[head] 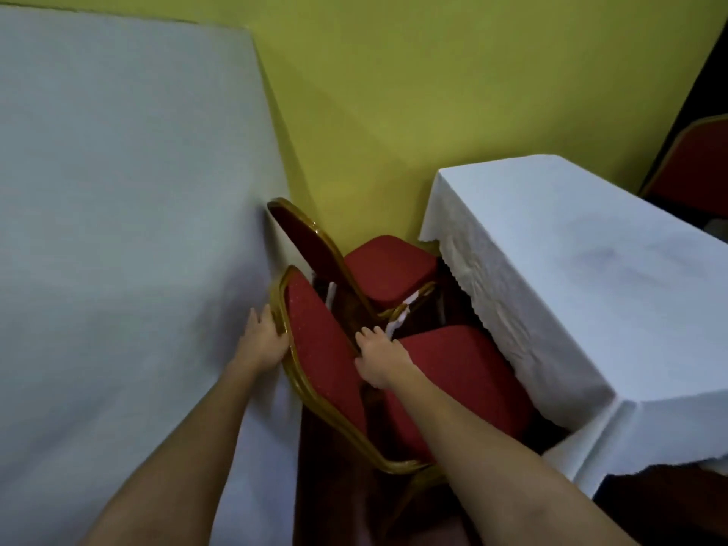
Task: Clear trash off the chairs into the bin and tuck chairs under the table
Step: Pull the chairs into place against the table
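Note:
A red padded chair with a gold frame (323,348) stands in the narrow gap between two white-clothed tables. My left hand (268,336) grips the left edge of its backrest. My right hand (380,360) grips the backrest's right edge, just above the red seat (465,380). That seat reaches partly under the right table (591,277). A second red chair (390,266) stands further along the gap, its seat also toward the right table. No trash or bin is in view.
A large table in a white cloth (118,191) fills the left side, close against the chair backs. The yellow wall (394,92) closes the far end of the gap. Another red chair back (693,167) shows at the far right.

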